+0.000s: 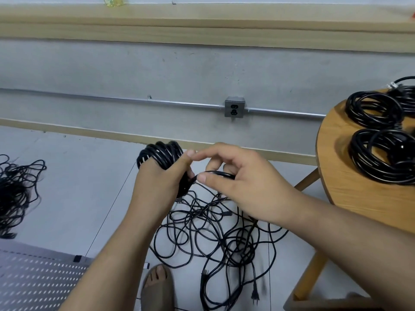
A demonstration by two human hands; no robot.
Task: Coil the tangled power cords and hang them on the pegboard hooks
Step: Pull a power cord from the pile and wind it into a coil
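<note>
My left hand grips a thick coil of black power cord, the loops wrapped round my fingers. My right hand pinches the loose strand of that cord between thumb and fingers, just right of the coil. Below both hands a tangle of black cords spreads over the grey floor, with a plug lying at its near edge. A white pegboard lies at the bottom left.
A round wooden table at the right carries several finished coils. Another cord tangle lies on the floor at far left. A wall socket sits on a metal conduit. My sandalled foot stands beside the pegboard.
</note>
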